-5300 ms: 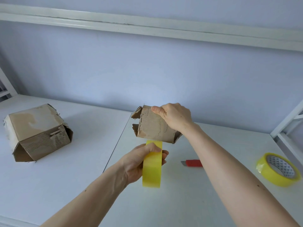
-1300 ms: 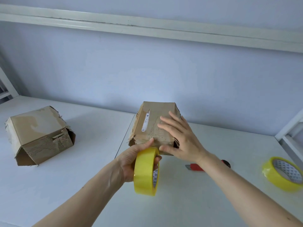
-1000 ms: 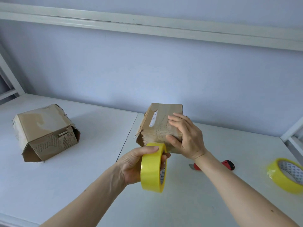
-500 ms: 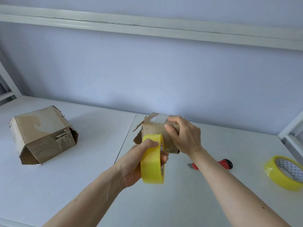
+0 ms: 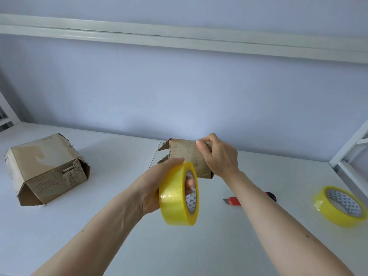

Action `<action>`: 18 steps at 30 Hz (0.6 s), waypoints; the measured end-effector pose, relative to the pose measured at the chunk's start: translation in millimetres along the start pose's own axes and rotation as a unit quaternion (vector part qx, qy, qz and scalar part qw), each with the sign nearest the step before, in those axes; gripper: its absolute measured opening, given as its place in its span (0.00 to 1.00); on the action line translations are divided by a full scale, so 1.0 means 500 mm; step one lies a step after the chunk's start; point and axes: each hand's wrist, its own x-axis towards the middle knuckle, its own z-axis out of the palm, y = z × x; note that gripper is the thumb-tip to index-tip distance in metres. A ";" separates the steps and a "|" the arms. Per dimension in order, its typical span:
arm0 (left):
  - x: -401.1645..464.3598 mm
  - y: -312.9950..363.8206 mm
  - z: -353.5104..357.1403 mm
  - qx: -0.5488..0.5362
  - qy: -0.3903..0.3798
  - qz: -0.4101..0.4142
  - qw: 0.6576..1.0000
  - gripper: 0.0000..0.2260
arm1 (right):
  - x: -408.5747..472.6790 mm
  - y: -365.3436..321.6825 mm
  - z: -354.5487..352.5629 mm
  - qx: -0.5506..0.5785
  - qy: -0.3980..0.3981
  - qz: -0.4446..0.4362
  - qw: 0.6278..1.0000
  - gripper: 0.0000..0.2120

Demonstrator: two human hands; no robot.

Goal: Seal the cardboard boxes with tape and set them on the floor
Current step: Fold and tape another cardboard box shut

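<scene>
A small worn cardboard box [image 5: 182, 152] stands on the white table [image 5: 103, 226] at centre, a torn flap sticking out on its left. My right hand [image 5: 218, 155] grips its top right side, fingers curled over the upper edge. My left hand [image 5: 157, 185] holds a yellow tape roll [image 5: 176, 194] just in front of the box, thumb on the roll's top and fingers through its core. A larger battered cardboard box [image 5: 46, 168] lies tilted at the left with an open end facing me.
A second yellow tape roll [image 5: 341, 206] lies flat at the right. A red utility knife [image 5: 235, 201] lies behind my right forearm. A white shelf frame [image 5: 346, 150] rises at the right edge, and a wall stands close behind the table.
My right hand has turned the small box over, so its torn printed side now faces me. The tape roll in my left hand has dropped slightly lower.
</scene>
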 end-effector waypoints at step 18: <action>0.092 -0.026 -0.006 0.018 0.005 -0.099 0.995 0.17 | 0.077 -0.013 -0.011 0.023 -0.085 0.088 0.992 0.23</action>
